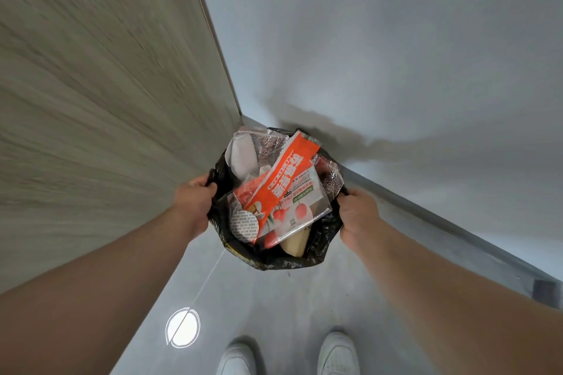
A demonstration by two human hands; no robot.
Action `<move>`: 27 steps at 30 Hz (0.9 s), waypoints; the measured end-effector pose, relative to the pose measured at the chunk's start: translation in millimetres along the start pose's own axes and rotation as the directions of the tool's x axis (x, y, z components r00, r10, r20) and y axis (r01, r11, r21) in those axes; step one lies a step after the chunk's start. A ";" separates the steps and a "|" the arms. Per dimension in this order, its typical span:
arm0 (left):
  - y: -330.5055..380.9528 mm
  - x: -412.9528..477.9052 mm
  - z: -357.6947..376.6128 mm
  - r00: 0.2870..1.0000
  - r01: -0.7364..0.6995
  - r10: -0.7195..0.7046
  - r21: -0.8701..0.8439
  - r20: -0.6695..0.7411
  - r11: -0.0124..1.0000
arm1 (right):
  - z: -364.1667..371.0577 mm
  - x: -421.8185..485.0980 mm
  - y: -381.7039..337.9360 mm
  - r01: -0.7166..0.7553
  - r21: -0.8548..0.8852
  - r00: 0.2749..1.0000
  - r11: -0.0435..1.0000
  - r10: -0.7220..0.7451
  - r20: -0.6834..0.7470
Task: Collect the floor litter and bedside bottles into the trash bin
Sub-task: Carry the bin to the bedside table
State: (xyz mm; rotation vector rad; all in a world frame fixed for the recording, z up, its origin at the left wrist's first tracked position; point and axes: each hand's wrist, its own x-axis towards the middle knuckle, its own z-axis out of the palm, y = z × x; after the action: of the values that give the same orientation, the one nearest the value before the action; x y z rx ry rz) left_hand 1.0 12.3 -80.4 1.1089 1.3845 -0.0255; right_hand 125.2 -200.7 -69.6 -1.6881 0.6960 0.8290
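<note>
A trash bin lined with a black plastic bag (323, 250) stands in the corner where two walls meet. It is piled with litter: an orange and white snack wrapper (286, 179), a silver foil pouch (243, 152), a round foil lid (244, 225) and a pale yellow object (294, 245). My left hand (195, 201) is closed on the bag's left rim. My right hand (358, 218) is closed on the bag's right rim. No bottle shows in the bin from here.
A wood-grain panel (106, 100) rises on the left and a white wall (396, 55) with a grey baseboard (441, 216) on the right. The glossy grey floor (274, 298) reflects a round ceiling light (182, 327). My white shoes (336, 353) stand below the bin.
</note>
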 end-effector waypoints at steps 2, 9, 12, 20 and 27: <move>-1.5 1.6 0.3 1.000 -0.002 0.002 -0.007 0.003 1.000 | 0.8 3.5 1.7 0.000 -0.029 1.000 1.000 -0.001 -0.007; -2.0 12.5 0.1 1.000 -0.021 0.021 0.031 0.004 0.999 | 4.1 11.4 3.6 0.031 -0.113 0.998 0.993 -0.037 -0.048; -0.1 6.5 2.5 0.995 -0.070 0.080 0.142 -0.063 0.987 | 5.7 9.9 -1.5 0.030 -0.285 0.997 0.958 -0.050 -0.063; 70.4 -59.1 -19.2 0.952 -0.302 0.294 0.430 0.087 0.851 | 12.4 -75.1 -84.6 0.202 -0.533 0.979 0.822 -0.160 0.123; 147.4 -206.9 -68.9 0.944 -0.318 0.282 0.240 0.170 0.917 | -18.7 -242.8 -156.7 0.340 -0.411 0.928 0.846 -0.231 0.292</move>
State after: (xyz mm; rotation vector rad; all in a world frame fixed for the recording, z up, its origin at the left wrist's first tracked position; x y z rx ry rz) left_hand -17.8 15.1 182.1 1.5096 1.0998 -0.0617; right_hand 110.1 -169.9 218.0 -2.0070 0.0714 1.0038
